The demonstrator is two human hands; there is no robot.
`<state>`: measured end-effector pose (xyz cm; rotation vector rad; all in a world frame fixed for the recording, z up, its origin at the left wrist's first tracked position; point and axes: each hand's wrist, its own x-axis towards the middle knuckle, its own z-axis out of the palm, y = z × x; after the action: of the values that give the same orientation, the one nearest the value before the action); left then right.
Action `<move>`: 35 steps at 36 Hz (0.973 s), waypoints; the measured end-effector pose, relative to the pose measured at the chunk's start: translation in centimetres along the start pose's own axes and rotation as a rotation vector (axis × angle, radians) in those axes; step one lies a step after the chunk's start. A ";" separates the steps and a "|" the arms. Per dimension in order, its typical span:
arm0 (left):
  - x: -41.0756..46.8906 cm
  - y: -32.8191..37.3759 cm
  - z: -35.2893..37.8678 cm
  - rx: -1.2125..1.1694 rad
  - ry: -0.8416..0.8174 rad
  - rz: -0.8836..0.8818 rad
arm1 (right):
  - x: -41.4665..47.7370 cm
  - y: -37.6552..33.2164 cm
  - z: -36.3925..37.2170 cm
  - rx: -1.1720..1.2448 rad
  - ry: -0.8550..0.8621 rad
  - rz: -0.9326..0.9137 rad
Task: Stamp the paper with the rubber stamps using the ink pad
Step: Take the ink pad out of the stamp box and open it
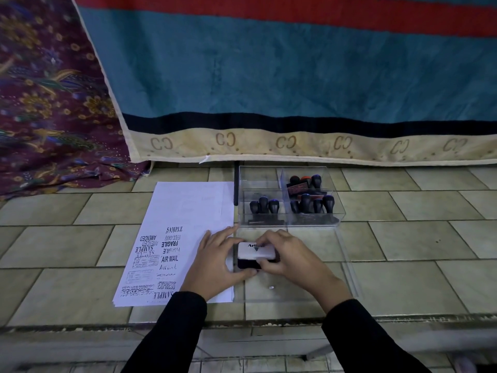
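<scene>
hands (pixel 215 265) (pixel 293 259) grip ink pad (pixel 256 251) between them

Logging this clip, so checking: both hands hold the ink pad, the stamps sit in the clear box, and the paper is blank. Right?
Not blank: the head view shows the paper printed with SAMPLE, FRAGILE and AIR MAIL. The left hand and right hand do hold the ink pad, and the stamps sit in the clear box.

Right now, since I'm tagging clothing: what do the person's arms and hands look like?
Plain long black sleeves cover both arms to the wrists: left sleeve, right sleeve, no markings visible. The left hand and right hand are bare, without gloves; no ring or watch shows.
</scene>
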<state>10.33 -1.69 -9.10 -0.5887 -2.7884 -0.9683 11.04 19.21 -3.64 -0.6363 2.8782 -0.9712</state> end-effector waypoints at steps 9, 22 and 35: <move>-0.2 0.6 -0.3 -0.043 0.011 -0.070 | 2.4 0.4 0.3 0.203 0.209 0.105; -0.1 1.2 -0.9 0.012 -0.076 -0.068 | 2.7 0.2 1.2 0.087 0.341 0.199; 0.0 1.0 -0.6 0.110 -0.114 -0.048 | 2.3 -0.1 1.7 0.046 0.310 0.368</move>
<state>10.75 -1.42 -8.05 -0.5819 -2.9456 -0.8078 9.24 17.32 -4.73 0.0601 3.0543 -1.1541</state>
